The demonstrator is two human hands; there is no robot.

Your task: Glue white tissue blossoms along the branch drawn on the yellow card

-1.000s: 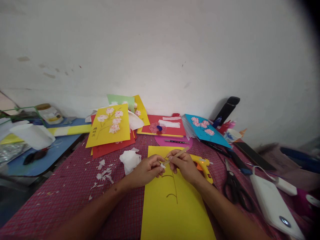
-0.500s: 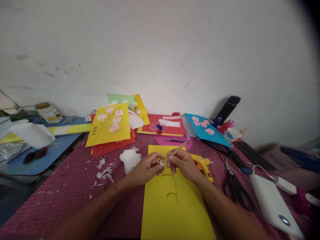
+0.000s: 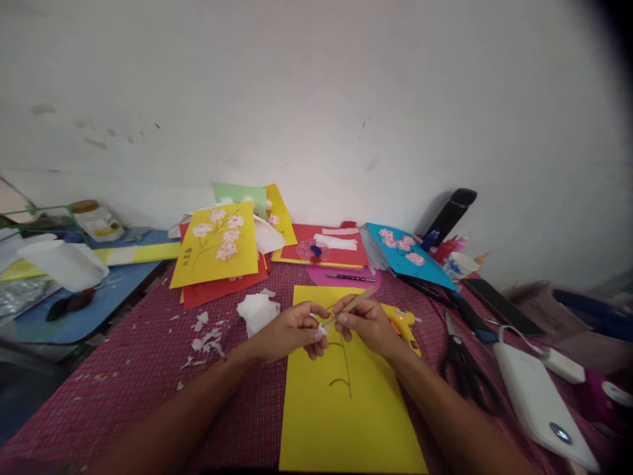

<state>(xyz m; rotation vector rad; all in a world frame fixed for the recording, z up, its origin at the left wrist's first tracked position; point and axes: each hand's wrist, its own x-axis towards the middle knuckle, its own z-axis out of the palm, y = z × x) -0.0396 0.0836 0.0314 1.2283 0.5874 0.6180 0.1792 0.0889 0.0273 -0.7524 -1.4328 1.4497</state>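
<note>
My left hand (image 3: 297,330) is closed on a small white piece of paper (image 3: 322,329), pinched at the fingertips. Between the fingers of my right hand (image 3: 366,323) is a thin flat wooden stick (image 3: 357,300), slanting up to the right; its lower end meets the white paper. Both hands are above a yellow sheet (image 3: 341,429) with a dark stem line and short curved strokes drawn on it. A yellow glue gun (image 3: 403,318) lies partly hidden behind my right hand. Beside my left forearm sits crumpled white tissue (image 3: 257,311).
Torn white scraps (image 3: 208,343) are scattered at left. Finished flower cards (image 3: 217,270) stand behind them, with a blue card (image 3: 413,254) at back right. Black scissors (image 3: 467,369) and a white power bank (image 3: 544,396) lie at right. A pen (image 3: 350,277) rests on a purple disc.
The stick has tilted slightly and its lower end has come against the white paper. My hands have shifted only a little; the things on the table stay put.
</note>
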